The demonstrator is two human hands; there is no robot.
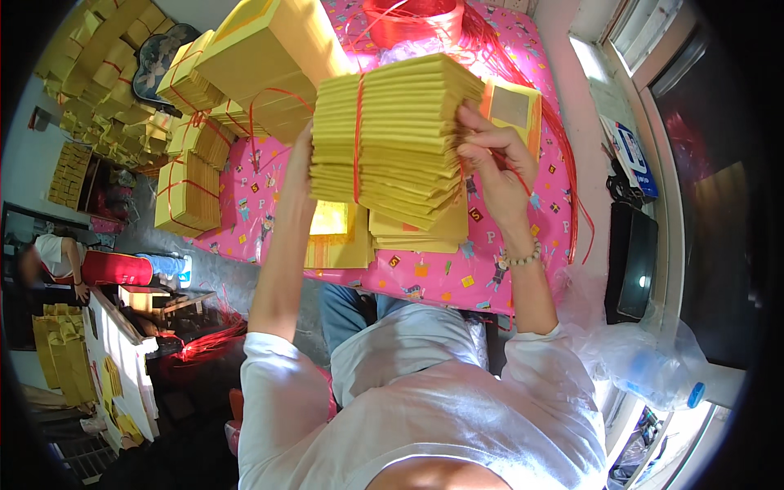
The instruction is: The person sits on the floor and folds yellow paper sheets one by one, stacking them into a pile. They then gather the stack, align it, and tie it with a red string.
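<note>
A thick stack of folded yellow paper point(400, 143) is held up over a pink patterned tablecloth point(437, 282). One red string point(358, 139) runs round it near its left end. My left hand point(302, 159) grips the stack's left side, its fingers mostly hidden behind the paper. At the right side, my right hand point(502, 155) pinches a red string point(516, 175), with fingers close against the paper edges. Below the raised stack lie more yellow paper piles point(420, 233), one with a shiny gold patch point(329, 219). A yellow packet with a grey square point(514, 106) lies behind my right hand.
Tall yellow bundles point(269, 65) and red-tied stacks point(189, 196) stand at the left. A red basin point(412, 20) sits at the back beside loose red strings point(531, 69). A plastic bottle point(657, 376) lies at the right. Far left, another person point(57, 257) is beside a table.
</note>
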